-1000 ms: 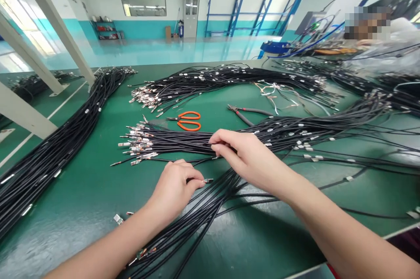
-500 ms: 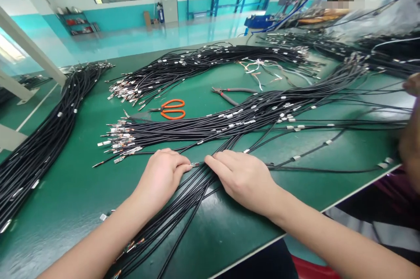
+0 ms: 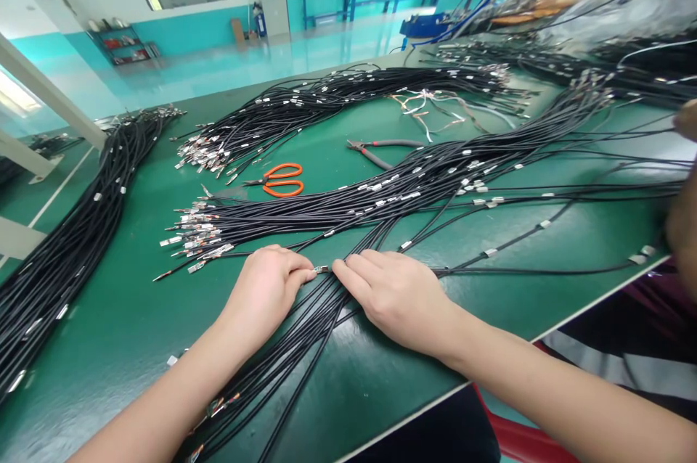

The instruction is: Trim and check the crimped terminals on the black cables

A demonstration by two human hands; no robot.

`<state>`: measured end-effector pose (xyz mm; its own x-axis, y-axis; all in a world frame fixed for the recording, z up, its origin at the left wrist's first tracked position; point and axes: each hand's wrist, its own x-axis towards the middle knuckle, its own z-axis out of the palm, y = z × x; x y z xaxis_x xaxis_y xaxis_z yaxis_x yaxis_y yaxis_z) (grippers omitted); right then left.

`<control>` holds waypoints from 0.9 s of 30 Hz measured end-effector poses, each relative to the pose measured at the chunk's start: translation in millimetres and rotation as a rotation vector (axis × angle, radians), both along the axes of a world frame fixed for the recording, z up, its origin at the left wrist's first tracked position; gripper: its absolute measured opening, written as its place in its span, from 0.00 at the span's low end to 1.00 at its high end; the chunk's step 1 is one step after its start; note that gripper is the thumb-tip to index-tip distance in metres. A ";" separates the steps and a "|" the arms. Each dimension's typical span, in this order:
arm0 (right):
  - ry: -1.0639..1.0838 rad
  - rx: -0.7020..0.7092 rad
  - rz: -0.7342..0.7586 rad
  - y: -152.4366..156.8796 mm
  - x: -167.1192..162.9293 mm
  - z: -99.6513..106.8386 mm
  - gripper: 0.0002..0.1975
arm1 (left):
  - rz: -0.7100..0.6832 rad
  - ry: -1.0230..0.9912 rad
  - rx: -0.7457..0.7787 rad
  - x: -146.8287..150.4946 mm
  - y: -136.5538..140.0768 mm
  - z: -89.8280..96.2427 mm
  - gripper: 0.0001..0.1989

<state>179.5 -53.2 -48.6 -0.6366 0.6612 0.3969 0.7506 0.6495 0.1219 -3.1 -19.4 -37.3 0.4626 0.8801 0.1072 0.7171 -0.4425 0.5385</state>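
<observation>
Between my two hands runs the end of a black cable [image 3: 325,269], with stripped, shiny wire showing at its tip. My left hand [image 3: 271,287] pinches that tip between thumb and fingers. Close by, my right hand [image 3: 393,297] is closed round the same cable's black sheath, knuckles up. Beneath both hands a loose bunch of black cables [image 3: 297,336] crosses toward the front edge. Just behind lies a thick bundle of black cables [image 3: 305,212] with white labels and bare ends at its left.
Orange-handled scissors [image 3: 283,180] and grey-handled pliers [image 3: 381,151] lie on the green table [image 3: 131,252]. Another cable bundle [image 3: 327,93] is behind them, and a further bundle [image 3: 70,245] hangs along the left. A co-worker's arm [image 3: 683,194] is at the right edge.
The view has shifted slightly. Both hands keep their hold on the cable; the right hand's fingers have moved a little along it, nearer the left hand.
</observation>
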 end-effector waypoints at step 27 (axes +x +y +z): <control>-0.006 0.039 0.026 2.4 -0.3 -2.4 0.12 | 0.009 0.028 -0.059 0.9 -1.3 5.7 0.07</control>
<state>179.2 -50.8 -51.0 -0.6556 0.6287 0.4183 0.7329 0.6632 0.1519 -2.2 -20.6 -31.5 0.4570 0.8885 0.0421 0.7362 -0.4044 0.5427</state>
